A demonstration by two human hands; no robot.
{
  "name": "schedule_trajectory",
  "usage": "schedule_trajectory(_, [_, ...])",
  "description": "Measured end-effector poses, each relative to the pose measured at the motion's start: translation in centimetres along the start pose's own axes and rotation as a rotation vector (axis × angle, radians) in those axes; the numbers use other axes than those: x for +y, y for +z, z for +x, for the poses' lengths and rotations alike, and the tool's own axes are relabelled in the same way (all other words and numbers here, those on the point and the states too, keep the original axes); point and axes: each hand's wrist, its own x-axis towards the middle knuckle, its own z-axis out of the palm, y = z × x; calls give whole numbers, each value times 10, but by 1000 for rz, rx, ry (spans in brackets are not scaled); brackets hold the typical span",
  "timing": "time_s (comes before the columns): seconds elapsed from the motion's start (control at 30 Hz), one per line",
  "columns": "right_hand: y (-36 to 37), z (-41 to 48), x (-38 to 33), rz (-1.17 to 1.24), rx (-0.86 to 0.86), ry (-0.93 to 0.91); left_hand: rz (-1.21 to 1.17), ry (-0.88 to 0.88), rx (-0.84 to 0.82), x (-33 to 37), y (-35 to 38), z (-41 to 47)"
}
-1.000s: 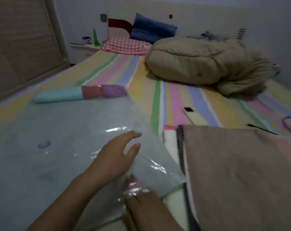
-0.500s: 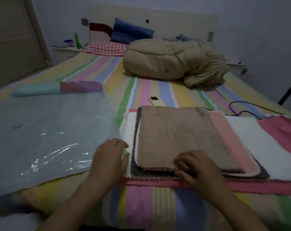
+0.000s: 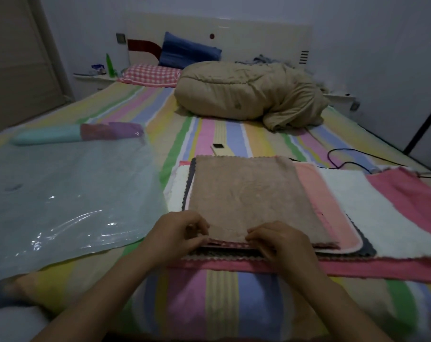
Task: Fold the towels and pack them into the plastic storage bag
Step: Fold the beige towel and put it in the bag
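A stack of flat towels lies on the striped bed in front of me. On top is a beige towel (image 3: 249,196); under it show a pink towel (image 3: 320,201), a dark grey towel (image 3: 365,248), a white towel (image 3: 372,208) and a rose towel (image 3: 412,193). My left hand (image 3: 177,233) and my right hand (image 3: 281,243) pinch the near edge of the beige towel, lifting it slightly. The clear plastic storage bag (image 3: 61,193) lies flat to the left, with rolled towels (image 3: 78,133) at its far end.
A bundled tan quilt (image 3: 246,97) and pillows (image 3: 155,74) sit at the head of the bed. A phone (image 3: 219,148) lies just beyond the stack. A black cable (image 3: 345,156) runs at the right. A nightstand (image 3: 95,79) stands far left.
My hands left the plastic bag and came to the towel stack. Both now pinch the beige towel's near edge, closer together than half a second ago.
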Motion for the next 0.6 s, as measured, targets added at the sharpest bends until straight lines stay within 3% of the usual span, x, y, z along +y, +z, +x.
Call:
schedule_trajectory(0.2, [2,-4,-6,-65,9,74,-142,-75,0,-6,-4,5])
schedule_trajectory(0.6, [-34,-10,45,-144,-38,274,-23,-101,197,-11,-4,28])
